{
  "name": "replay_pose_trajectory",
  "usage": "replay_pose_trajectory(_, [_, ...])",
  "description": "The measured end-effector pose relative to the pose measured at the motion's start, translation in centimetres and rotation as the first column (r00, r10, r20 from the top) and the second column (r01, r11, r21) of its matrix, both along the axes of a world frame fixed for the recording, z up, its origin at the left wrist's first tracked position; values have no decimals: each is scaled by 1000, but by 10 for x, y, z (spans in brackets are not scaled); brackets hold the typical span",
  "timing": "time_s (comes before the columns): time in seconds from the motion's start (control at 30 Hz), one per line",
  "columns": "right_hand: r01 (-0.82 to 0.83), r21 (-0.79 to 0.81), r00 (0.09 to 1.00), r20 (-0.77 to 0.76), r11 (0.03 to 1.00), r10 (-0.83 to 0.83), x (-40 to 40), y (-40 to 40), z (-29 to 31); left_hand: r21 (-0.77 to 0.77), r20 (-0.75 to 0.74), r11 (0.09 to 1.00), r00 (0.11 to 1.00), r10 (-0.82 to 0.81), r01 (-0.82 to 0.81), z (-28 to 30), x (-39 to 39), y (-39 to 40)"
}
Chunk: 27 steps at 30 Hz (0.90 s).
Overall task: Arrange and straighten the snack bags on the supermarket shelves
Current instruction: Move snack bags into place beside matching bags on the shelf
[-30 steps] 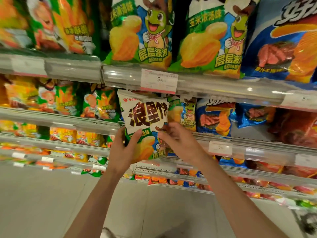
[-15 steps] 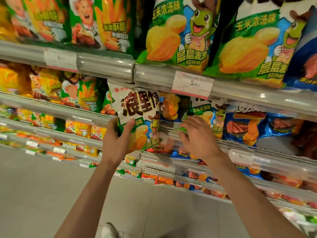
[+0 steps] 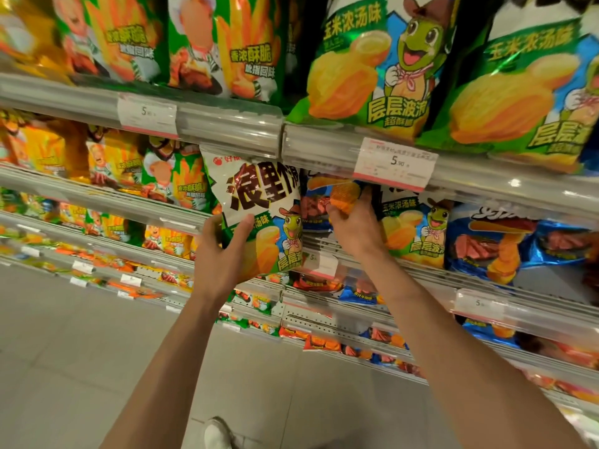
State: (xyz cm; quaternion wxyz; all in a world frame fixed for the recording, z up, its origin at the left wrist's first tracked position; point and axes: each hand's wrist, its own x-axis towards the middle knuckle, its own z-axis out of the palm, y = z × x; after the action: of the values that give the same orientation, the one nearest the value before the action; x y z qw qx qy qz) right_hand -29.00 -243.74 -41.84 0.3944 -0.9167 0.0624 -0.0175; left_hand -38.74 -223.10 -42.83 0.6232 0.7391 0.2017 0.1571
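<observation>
The left hand (image 3: 223,254) has its thumb and fingers curled round the lower edge of a white-and-green chip bag (image 3: 259,215) held up in front of the second shelf (image 3: 372,254). The right hand (image 3: 353,222) pinches a blue bag (image 3: 327,197) sitting further back on that shelf. They're probably puffy, light, crinkly and slippery with fragile chips inside, so I'd grab by the edges and not squeeze the middle.

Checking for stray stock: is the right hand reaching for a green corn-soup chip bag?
No, the right hand grips a blue chip bag tucked behind the white-topped bag in the left hand.
</observation>
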Motion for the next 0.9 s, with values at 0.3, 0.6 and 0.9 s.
replay_pose_trajectory(0.3, [37, 213, 992, 110, 976, -62, 8, -5, 3, -75, 7, 997, 1000, 28, -27, 0, -8, 16])
replay_pose_trajectory(0.6, [-13, 303, 984, 176, 953, -43, 5, -4, 18, -83, 5, 996, 999, 33, -32, 3, -14, 26])
replay_pose_trajectory(0.9, [-78, 320, 995, 92, 944, 51, -25, -27, 11, -64, 14, 998, 1000, 2, -1, 2, -22, 28])
